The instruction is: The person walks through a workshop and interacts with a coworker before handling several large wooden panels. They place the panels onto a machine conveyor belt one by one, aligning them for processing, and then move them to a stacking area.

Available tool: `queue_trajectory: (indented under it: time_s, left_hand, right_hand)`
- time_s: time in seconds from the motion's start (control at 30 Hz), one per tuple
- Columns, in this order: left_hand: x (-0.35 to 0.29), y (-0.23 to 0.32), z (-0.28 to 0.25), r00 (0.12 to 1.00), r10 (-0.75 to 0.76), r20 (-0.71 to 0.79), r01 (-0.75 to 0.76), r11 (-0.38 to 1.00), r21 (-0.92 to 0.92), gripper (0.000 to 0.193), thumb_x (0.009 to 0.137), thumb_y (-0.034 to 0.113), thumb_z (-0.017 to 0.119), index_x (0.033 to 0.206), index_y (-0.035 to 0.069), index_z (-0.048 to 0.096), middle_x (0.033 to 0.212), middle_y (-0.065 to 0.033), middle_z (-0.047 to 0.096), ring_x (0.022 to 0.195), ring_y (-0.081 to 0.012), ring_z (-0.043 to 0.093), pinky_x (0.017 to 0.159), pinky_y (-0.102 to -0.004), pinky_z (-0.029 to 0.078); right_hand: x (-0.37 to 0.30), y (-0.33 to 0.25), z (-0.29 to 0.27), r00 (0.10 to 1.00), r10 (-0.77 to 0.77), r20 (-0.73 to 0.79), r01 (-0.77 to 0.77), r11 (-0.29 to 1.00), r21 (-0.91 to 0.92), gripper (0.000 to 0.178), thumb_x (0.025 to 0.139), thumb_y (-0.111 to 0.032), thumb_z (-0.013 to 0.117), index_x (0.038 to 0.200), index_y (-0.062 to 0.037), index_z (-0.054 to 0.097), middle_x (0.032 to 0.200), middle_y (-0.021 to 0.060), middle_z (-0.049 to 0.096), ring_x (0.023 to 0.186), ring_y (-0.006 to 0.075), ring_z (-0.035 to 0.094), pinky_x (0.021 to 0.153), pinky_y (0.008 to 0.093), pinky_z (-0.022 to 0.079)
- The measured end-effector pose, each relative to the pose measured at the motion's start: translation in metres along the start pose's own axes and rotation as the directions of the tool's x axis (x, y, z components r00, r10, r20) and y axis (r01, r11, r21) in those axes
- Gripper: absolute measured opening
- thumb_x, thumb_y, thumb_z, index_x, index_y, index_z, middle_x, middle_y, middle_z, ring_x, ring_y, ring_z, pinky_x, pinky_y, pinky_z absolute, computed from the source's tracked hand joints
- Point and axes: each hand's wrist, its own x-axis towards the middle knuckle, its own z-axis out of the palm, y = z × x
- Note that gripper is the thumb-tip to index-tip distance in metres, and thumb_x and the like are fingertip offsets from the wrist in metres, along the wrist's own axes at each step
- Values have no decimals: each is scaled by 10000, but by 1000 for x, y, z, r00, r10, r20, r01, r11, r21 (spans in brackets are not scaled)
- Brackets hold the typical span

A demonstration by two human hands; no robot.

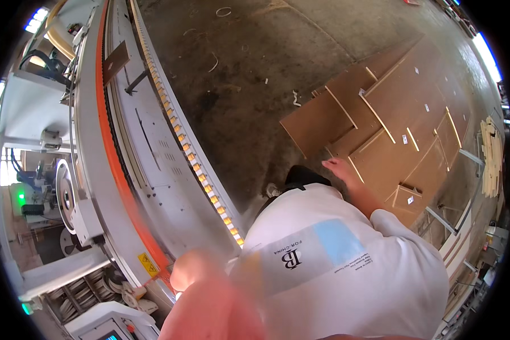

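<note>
My left hand (189, 268) is low in the view, over the near end of the long machine (153, 192) by its orange rail (122, 181). Blur and my own forearm hide its fingers, and I cannot tell what it touches. On my other side, my right hand (339, 168) reaches out past my body, beside the near edge of the brown boards (379, 141). Its fingers look loosely bent and a little apart, with nothing visible in them. A small brown panel (116, 62) lies at the far part of the machine.
A row of yellow-and-white rollers (195, 167) runs along the machine's side. Grey metal supports (441, 220) stick out beside the stacked boards. Light wood strips (490, 158) stand at the far right. White scraps (296, 98) lie on the concrete floor. A control panel (116, 323) sits at the lower left.
</note>
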Motion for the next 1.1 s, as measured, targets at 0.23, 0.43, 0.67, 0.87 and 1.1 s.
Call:
queue_trajectory:
  time_s: [0.23,0.43,0.67,0.87,1.1]
  left_hand:
    - [-87,-130,-14,990,21,140,-59,960,274,448,1010,354,542,1371,91,568,1466,-111,523,1400,-347,404,1174,-564,269]
    - [-162,-246,-9,986,66,154,-56,996,-70,382,976,292,569,1299,94,620,1409,-102,567,1352,-337,441,1093,-520,354]
    - [-251,-364,-23,889,-108,445,-67,930,360,292,957,310,609,1148,102,683,1289,-94,637,1299,-274,497,1021,-444,421]
    - [-366,-443,-90,180,-746,641,377,654,656,91,901,155,574,886,93,639,984,-101,670,857,-231,602,743,-383,481]
    - [-586,-444,-273,-529,-848,19,304,-168,938,156,916,112,697,1063,91,744,1006,-105,741,888,-336,697,759,-394,558]
  right_hand:
    - [142,-27,8,986,-168,1,165,968,-188,255,895,-314,675,1005,-102,763,967,117,753,901,275,710,798,405,549]
    - [262,-88,28,958,-85,272,253,695,-673,276,947,-301,571,1034,-142,780,1070,118,753,1056,310,692,889,441,553]
    - [445,-238,-33,777,-462,427,609,384,-694,248,964,-308,687,1001,-84,786,907,11,730,688,184,651,618,382,550]
    - [494,-442,-72,962,-120,247,130,991,-27,340,955,-382,667,926,-60,775,768,39,718,552,157,606,579,323,517]
    - [574,-520,-48,947,14,320,28,992,-126,425,965,-450,658,878,-44,742,732,66,693,556,165,613,524,344,492]
